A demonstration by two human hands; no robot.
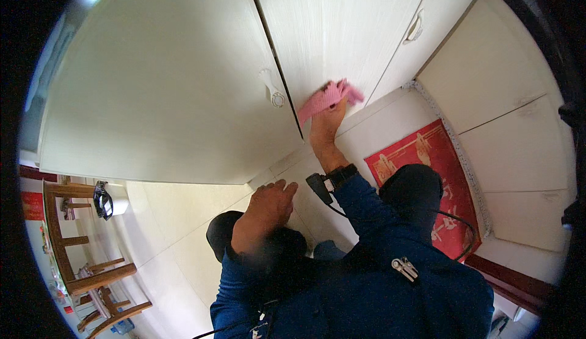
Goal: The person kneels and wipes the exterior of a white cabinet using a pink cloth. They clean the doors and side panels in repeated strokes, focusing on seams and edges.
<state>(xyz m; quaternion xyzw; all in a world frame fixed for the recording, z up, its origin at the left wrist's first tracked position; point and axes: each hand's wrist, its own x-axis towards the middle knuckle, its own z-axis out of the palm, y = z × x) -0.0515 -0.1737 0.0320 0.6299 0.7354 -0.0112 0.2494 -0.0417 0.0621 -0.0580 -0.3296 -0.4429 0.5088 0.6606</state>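
My right hand (328, 114) presses a pink cloth (326, 99) against the lower part of a white cabinet door (339, 27). The cloth covers most of its fingers and is slightly blurred. A black strap with a small device (322, 185) is around that wrist. My left hand (273, 199) is held over my knee, below the bottom edge of the neighbouring cabinet door (160, 96), with nothing in it and its fingers slightly bent. An ornate handle (271, 87) is on that left door, and another handle (414, 27) is at the upper right.
A red mat (412, 151) with gold patterns lies on the tiled floor (183, 233) at my right. More pale panels (512, 142) stand beyond it. At the far left are a wooden table (68, 286), a wooden stool (121, 311) and a white bin (120, 199) with a black bag.
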